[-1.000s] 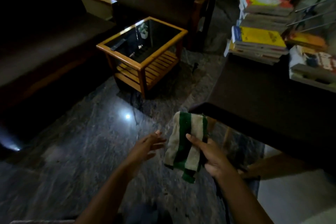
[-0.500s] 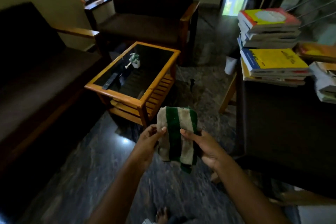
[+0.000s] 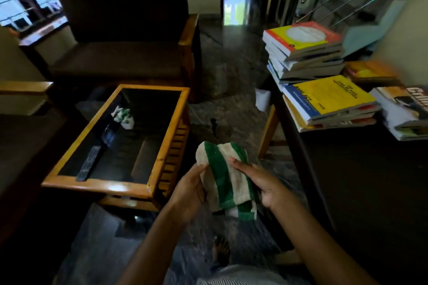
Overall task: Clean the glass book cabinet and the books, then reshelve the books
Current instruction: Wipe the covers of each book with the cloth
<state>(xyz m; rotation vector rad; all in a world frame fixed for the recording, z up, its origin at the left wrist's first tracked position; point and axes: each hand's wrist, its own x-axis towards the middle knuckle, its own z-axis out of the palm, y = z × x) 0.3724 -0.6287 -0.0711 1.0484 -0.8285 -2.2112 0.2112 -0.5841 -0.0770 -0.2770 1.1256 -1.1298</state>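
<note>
A folded green and cream striped cloth point(image 3: 222, 176) is held in front of me above the floor. My left hand point(image 3: 188, 192) grips its left edge with the thumb on top. My right hand point(image 3: 257, 183) holds its right side, thumb pressed on the cloth. Books are stacked on a dark seat at the right: a tall stack topped by a yellow and red book point(image 3: 303, 37), a lower stack topped by a yellow book point(image 3: 331, 97), and more books point(image 3: 407, 111) at the far right. The glass book cabinet is not in view.
A wooden coffee table with a dark glass top point(image 3: 159, 152) stands left of my hands, carrying a remote point(image 3: 89, 165) and a small potted plant point(image 3: 124, 117). A dark armchair point(image 3: 125, 58) is behind it, a sofa at the left. My foot point(image 3: 221, 250) is on the stone floor.
My left hand has come in and taken the cloth's left edge; before, only my right hand held it. My view has lifted and turned, showing more of the room.
</note>
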